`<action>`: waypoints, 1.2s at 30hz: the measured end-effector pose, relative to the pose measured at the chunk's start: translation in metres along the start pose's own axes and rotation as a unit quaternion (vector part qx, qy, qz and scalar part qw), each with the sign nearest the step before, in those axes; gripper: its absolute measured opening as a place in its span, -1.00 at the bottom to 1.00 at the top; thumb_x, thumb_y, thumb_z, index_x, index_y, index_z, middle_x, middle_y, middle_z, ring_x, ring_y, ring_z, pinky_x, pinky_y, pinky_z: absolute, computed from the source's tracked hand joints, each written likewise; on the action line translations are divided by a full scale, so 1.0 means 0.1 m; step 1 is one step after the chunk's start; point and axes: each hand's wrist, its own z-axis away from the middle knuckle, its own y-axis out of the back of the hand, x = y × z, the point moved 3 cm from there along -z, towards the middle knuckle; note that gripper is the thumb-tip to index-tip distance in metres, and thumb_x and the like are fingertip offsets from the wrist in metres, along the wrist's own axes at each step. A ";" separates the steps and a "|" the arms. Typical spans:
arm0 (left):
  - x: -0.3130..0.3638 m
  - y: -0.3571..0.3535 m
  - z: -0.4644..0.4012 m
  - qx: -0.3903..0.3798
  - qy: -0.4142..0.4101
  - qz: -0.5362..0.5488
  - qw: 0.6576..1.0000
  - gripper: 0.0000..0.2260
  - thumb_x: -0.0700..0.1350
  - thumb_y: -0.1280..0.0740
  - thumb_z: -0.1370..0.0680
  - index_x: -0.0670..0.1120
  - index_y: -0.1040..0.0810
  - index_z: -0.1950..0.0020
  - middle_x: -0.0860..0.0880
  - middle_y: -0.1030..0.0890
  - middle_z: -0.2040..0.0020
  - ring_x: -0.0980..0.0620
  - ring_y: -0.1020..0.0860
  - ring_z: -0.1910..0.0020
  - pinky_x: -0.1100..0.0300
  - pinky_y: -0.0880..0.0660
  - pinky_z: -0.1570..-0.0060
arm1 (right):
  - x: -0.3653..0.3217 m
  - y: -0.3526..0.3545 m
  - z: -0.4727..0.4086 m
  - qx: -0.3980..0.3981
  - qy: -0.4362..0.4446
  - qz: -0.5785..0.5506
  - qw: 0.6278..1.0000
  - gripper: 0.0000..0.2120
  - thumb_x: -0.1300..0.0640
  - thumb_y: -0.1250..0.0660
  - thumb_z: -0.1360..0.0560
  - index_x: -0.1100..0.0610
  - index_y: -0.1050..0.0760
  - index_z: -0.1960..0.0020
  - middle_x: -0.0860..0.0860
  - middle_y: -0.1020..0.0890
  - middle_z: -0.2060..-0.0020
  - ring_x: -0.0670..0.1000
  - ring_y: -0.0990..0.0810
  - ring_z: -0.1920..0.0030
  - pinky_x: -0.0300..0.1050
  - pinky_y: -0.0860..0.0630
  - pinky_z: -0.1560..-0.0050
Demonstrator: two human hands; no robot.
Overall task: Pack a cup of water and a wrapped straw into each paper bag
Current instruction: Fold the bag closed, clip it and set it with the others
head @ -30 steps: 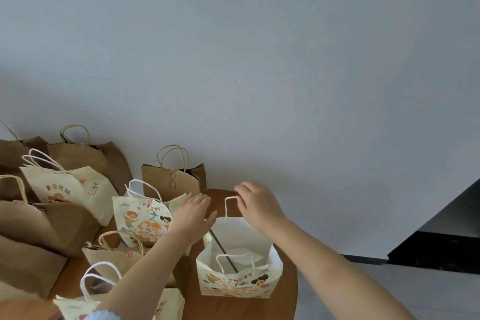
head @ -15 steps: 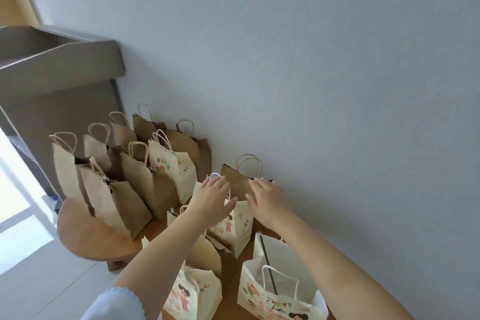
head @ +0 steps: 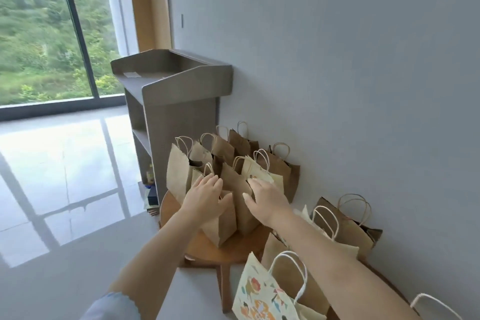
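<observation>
Several brown paper bags (head: 241, 205) with twisted handles stand packed together on a round wooden table (head: 207, 252). My left hand (head: 205, 197) reaches onto the top of the nearest brown bag (head: 220, 228), fingers stretched toward its handle. My right hand (head: 267, 200) lies with straight fingers against the neighbouring bags, just in front of a cream printed bag (head: 259, 171). Another printed bag (head: 259, 296) with a white handle stands at the bottom, below my right forearm. No cup or straw shows in this view.
A grey cabinet (head: 181, 112) stands behind the table, against the grey wall (head: 363, 86) on the right. More brown bags (head: 348, 226) line the wall. Glossy floor (head: 65, 189) and a large window (head: 39, 34) lie to the left.
The view has swung left from the open white printed bag to the brown bags at the table's far end. Both hands left that bag's handle and moved onto the brown bags.
</observation>
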 end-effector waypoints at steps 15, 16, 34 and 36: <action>-3.03 0.58 0.31 0.013 0.182 -0.014 0.983 -0.52 0.11 -0.03 -0.65 -0.14 -0.28 -0.46 -0.05 -0.30 -0.48 0.00 -0.16 -0.50 0.11 0.04 -0.49 | -2.48 -0.79 -1.77 -0.048 0.109 0.020 0.993 -0.61 0.02 -0.10 -0.63 0.18 -0.31 -0.39 0.09 -0.44 -0.33 0.11 -0.35 -0.34 -0.05 -0.15 -0.38; -3.18 0.57 0.30 0.010 0.191 -0.013 0.982 -0.52 0.11 -0.02 -0.65 -0.14 -0.27 -0.47 -0.06 -0.29 -0.49 -0.01 -0.15 -0.51 0.11 0.04 -0.49 | -2.58 -0.82 -1.87 -0.050 0.116 0.024 0.992 -0.60 0.02 -0.10 -0.63 0.18 -0.30 -0.40 0.09 -0.42 -0.34 0.11 -0.34 -0.35 -0.06 -0.15 -0.38; -5.53 0.85 -1.65 0.014 0.220 -0.037 0.975 -0.48 0.14 -0.02 -0.64 -0.14 -0.22 -0.49 -0.02 -0.23 -0.52 -0.01 -0.10 -0.53 0.05 0.00 -0.51 | -3.60 -1.40 -5.07 -0.021 0.142 -0.009 0.990 -0.61 0.05 -0.11 -0.63 0.20 -0.32 -0.39 0.08 -0.45 -0.31 0.06 -0.39 -0.32 -0.08 -0.25 -0.41; -5.74 0.81 -1.86 0.007 0.216 -0.037 0.976 -0.49 0.14 -0.02 -0.64 -0.14 -0.24 -0.48 -0.03 -0.24 -0.52 -0.02 -0.10 -0.53 0.04 -0.01 -0.51 | -3.65 -1.43 -5.32 -0.020 0.140 -0.003 0.990 -0.60 0.05 -0.11 -0.63 0.20 -0.30 -0.41 0.08 -0.44 -0.33 0.06 -0.38 -0.34 -0.07 -0.24 -0.43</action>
